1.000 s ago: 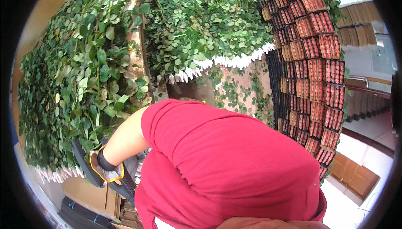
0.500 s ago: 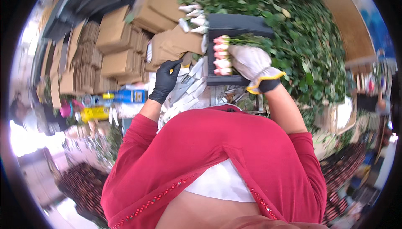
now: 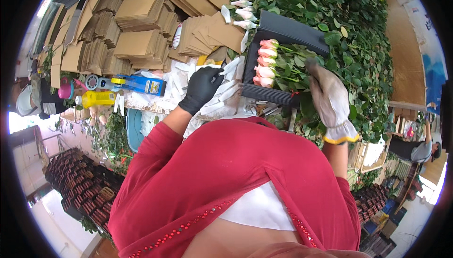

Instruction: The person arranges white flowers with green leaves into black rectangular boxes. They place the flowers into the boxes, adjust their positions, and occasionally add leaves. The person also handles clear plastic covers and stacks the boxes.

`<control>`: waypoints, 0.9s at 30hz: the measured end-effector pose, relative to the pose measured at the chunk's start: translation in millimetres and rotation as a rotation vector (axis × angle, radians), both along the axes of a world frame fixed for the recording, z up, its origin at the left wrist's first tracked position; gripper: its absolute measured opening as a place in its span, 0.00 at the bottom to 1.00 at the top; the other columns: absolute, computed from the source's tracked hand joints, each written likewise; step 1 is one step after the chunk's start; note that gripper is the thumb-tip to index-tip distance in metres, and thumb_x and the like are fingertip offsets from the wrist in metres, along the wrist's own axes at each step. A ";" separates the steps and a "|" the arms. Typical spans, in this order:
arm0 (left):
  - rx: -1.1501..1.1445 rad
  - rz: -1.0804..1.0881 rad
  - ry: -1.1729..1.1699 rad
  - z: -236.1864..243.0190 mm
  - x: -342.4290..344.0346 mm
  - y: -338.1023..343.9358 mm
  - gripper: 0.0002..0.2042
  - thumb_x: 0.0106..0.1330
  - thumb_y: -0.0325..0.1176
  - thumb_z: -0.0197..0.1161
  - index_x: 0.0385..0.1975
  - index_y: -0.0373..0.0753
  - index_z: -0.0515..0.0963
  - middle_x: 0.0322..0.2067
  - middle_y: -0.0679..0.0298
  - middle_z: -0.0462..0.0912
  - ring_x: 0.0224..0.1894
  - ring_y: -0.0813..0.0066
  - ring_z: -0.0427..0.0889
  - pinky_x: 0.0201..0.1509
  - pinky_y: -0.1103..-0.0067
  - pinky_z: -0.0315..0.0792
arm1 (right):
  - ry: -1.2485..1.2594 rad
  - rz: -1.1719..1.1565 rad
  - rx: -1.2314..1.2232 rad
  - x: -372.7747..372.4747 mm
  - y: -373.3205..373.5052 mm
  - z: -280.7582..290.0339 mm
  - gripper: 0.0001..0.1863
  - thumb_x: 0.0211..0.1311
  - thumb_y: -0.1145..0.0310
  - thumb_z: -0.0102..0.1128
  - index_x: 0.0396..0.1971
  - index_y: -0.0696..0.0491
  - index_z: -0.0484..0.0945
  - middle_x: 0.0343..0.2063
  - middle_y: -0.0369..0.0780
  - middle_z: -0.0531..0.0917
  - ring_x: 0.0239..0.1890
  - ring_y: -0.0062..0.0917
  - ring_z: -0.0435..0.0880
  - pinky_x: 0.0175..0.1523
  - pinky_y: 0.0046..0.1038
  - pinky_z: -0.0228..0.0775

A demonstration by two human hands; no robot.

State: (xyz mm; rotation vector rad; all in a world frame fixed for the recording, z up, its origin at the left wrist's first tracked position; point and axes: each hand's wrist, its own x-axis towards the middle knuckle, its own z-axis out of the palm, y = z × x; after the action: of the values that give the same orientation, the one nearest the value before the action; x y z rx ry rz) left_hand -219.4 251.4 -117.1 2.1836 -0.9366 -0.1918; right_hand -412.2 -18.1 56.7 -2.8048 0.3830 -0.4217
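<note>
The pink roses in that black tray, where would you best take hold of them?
Probably by the green stems, coming from the right, where the grey-gloved right hand already rests. The pink roses lie flat with their soft heads lined up at the black tray's left end, so gripping there could bruise them.

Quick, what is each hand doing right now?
Left hand: black glove, fingers closed on white paper strips.
Right hand: grey glove, resting open on rose stems.

Stacked cardboard sheets (flattened), tape dispenser
</note>
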 end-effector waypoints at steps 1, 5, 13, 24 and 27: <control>-0.019 0.014 -0.059 -2.3 3.3 -0.2 0.11 0.65 0.38 0.67 0.42 0.42 0.87 0.33 0.59 0.86 0.37 0.56 0.85 0.43 0.64 0.77 | -0.028 -0.006 -0.007 -11.0 1.1 -3.5 0.17 0.65 0.73 0.61 0.53 0.48 0.81 0.37 0.46 0.86 0.41 0.43 0.86 0.46 0.40 0.78; 0.000 0.066 -0.093 -17.5 8.7 1.3 0.11 0.64 0.41 0.67 0.40 0.43 0.87 0.35 0.58 0.87 0.39 0.55 0.85 0.43 0.63 0.78 | 0.065 -0.034 -0.034 -50.6 6.8 -5.1 0.23 0.66 0.78 0.57 0.61 0.50 0.78 0.41 0.44 0.87 0.37 0.44 0.84 0.44 0.41 0.76; 0.761 -0.862 0.152 -73.4 -53.8 -3.9 0.16 0.67 0.47 0.62 0.30 0.41 0.88 0.28 0.51 0.86 0.34 0.51 0.86 0.41 0.59 0.77 | -0.227 -0.435 -0.301 -149.2 37.6 10.1 0.23 0.58 0.79 0.64 0.55 0.51 0.82 0.29 0.44 0.84 0.31 0.44 0.83 0.37 0.41 0.76; 0.911 -1.402 -0.034 -48.0 -198.5 -66.0 0.17 0.68 0.50 0.62 0.34 0.43 0.89 0.31 0.49 0.87 0.35 0.49 0.86 0.42 0.58 0.77 | -0.315 -1.669 -0.282 -459.8 266.1 32.7 0.17 0.75 0.75 0.54 0.59 0.62 0.78 0.58 0.46 0.84 0.60 0.31 0.82 0.66 0.29 0.71; 0.915 -1.430 -0.137 -54.6 -245.9 -69.8 0.19 0.69 0.54 0.61 0.35 0.44 0.89 0.33 0.50 0.87 0.37 0.47 0.86 0.43 0.58 0.78 | -0.008 -1.983 -0.119 -509.3 312.6 -6.6 0.16 0.73 0.70 0.56 0.57 0.46 0.83 0.51 0.42 0.88 0.52 0.32 0.87 0.61 0.32 0.76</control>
State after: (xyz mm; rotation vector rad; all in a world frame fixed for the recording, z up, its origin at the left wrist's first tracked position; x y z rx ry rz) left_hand -465.3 181.6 -171.7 1.7111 -2.7212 -1.3394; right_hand -921.6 294.6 50.1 -1.4230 2.9309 -0.6900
